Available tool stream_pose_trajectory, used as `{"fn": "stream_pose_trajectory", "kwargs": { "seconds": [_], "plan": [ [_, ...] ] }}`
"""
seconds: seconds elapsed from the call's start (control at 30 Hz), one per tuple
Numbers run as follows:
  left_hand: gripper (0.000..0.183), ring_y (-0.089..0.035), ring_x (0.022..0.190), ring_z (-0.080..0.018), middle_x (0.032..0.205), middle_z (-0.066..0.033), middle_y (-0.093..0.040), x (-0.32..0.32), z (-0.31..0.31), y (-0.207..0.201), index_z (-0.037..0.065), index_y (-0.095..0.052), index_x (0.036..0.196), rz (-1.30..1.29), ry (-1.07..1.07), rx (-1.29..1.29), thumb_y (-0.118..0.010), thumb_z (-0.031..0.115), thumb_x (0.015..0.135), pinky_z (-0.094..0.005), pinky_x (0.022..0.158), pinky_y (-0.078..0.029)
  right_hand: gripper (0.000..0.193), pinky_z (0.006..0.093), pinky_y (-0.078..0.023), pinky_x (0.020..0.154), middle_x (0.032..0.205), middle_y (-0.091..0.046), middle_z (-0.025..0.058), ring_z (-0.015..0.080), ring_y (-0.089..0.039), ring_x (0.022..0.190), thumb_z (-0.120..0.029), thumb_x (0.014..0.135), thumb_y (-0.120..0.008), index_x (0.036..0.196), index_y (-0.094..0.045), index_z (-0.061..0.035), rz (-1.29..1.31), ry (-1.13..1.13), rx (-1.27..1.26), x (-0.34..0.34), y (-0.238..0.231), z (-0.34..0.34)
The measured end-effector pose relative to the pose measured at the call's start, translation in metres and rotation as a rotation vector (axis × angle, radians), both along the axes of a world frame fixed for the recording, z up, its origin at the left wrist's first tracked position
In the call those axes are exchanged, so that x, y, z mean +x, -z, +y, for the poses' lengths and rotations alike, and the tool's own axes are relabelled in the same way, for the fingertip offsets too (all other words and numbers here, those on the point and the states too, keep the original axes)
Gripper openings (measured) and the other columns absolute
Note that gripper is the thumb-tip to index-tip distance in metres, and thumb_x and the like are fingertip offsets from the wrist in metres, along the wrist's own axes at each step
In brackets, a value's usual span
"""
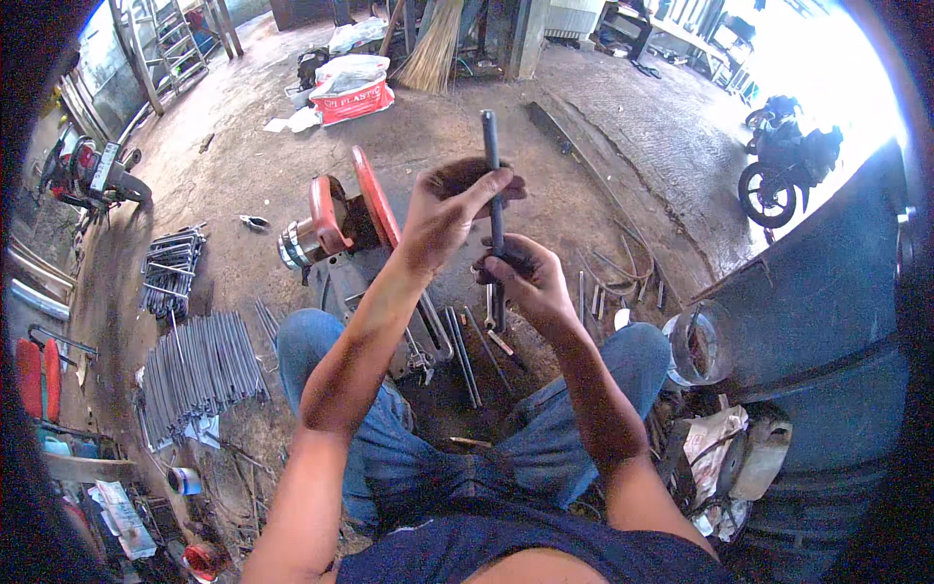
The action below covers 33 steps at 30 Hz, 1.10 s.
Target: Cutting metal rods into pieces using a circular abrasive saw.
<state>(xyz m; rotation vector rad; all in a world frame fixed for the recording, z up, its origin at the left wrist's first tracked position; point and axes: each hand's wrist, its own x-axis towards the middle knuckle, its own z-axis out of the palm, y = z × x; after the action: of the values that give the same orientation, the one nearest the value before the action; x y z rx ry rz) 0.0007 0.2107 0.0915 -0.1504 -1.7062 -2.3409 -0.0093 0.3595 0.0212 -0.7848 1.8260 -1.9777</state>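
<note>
Stained brown floor (233,165), ladder (178,42) at upper left, grey post (529,41) behind, glaring daylight (861,73) at upper right

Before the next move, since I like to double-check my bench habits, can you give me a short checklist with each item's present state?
1. Left hand gripping the dark rod: ok, it holds the upper part.
2. Right hand gripping too: ok, it holds lower down.
3. Gloves on: not ok, both hands are bare.
4. Loose rods cleared from between the legs: not ok, several lie there.
5. Red machine switched off: cannot tell, no switch position is readable.
6. Pile of rods kept together: ok, laid side by side at left.
</note>
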Motion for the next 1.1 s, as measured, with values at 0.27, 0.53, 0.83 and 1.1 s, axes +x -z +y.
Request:
{"fn": "stream_pose_trajectory", "kwargs": {
  "seconds": [0.27, 0.53, 0.83, 1.1],
  "plan": [
    [0.046, -0.059, 0.097, -0.0249, 0.102, -0.0192, -0.06, -0.003, -0.005, -0.004, -0.005, -0.051, 0.111, 0.026, 0.123, 0.211, -0.05, 0.034, 0.088, -0.0333, 0.085, -0.046, 0.024, 0.03, -0.051, 0.076, 0.09, -0.062, 0.0134, 0.0188, -0.062, 0.083, -0.003, 0.087, -0.05, 0.107, -0.05, 0.0091, 0.029, 0.062, 0.01, 0.001, 0.01, -0.003],
    [0.087, -0.04, 0.119, -0.0352, 0.124, -0.0276, -0.043, 0.001, -0.01, -0.011, -0.009, -0.033, 0.126, -0.007, 0.435, 0.641, -0.024, 0.066, 0.083, -0.0385, 0.102, -0.027, 0.024, 0.031, -0.048, 0.082, 0.094, -0.062, 0.0145, 0.0203, -0.061, 0.089, -0.003, 0.089, -0.045, 0.11, -0.05, 0.0094, -0.025, -0.01, -0.035, 0.003, 0.008, 0.0],
    [0.085, -0.041, 0.117, -0.0397, 0.124, -0.0309, -0.041, 0.003, -0.009, -0.015, -0.012, -0.039, 0.121, -0.008, 0.378, 0.676, -0.028, 0.063, 0.083, -0.0426, 0.102, -0.029, 0.024, 0.0295, -0.047, 0.081, 0.095, -0.062, 0.0137, 0.0176, -0.061, 0.086, -0.002, 0.088, -0.047, 0.109, -0.051, 0.0084, 0.023, 0.007, 0.024, 0.003, 0.008, -0.001],
    [0.087, -0.044, 0.116, -0.033, 0.122, -0.0273, -0.045, 0.0, -0.018, -0.016, -0.011, -0.035, 0.123, -0.094, 0.448, 0.547, -0.025, 0.066, 0.083, -0.0362, 0.1, -0.031, 0.02, 0.028, -0.048, 0.078, 0.089, -0.063, 0.0075, 0.0136, -0.06, 0.085, -0.001, 0.083, -0.055, 0.102, -0.056, 0.0037, -0.09, 0.064, -0.002, -0.004, -0.001, 0.007]
  ]
}}
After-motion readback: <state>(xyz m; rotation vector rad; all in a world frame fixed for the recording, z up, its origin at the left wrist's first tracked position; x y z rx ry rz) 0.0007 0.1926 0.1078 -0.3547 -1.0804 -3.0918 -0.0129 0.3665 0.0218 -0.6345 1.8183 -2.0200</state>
